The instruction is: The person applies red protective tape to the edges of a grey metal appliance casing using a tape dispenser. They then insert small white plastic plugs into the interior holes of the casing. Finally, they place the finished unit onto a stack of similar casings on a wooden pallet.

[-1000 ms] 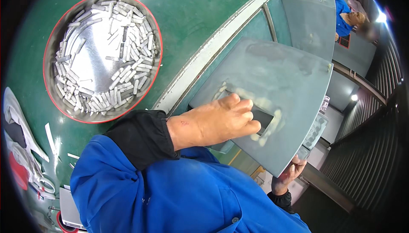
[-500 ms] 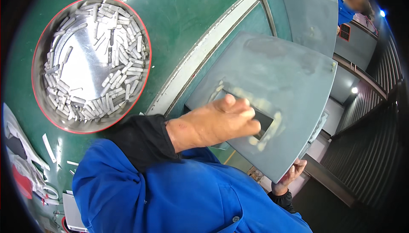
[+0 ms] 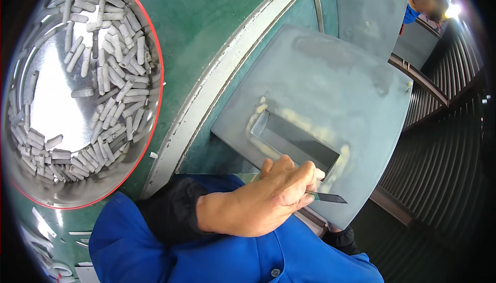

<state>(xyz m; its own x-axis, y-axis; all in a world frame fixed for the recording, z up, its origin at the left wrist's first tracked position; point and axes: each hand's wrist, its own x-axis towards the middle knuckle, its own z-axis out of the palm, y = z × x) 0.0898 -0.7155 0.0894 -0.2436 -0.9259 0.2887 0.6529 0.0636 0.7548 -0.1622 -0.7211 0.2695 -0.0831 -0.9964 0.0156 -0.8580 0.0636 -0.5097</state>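
Left hand [image 3: 263,200] reaching in from the lower edge, blue sleeve with a dark cuff behind it, fingers [image 3: 302,177] curled tight and pinched on a thin dark blade [image 3: 325,197]. Blade lying nearly flat, butt end buried between thumb and fingertips, pointed end sticking out to the right past the knuckles, over the lower edge of the grey plate [image 3: 330,92]. Hand resting on the near corner of that plate, just below the slot [image 3: 294,141], a dark rectangular opening rimmed with pale yellowish residue; blade tip just beside the slot's lower right corner, not inside it. Right hand [image 3: 341,236] mostly hidden under the plate's lower edge, only a dark-gloved or dark-cuffed part showing, grip impossible to tell. Up and to the left, well apart from the hand, a red-rimmed steel bowl [image 3: 150,45] on the green table [image 3: 206,14], filled around its wall with many short grey sticks [image 3: 116,86]. A second grey plate [image 3: 367,9] farther back, and a person in blue [image 3: 429,4] at the far top right.
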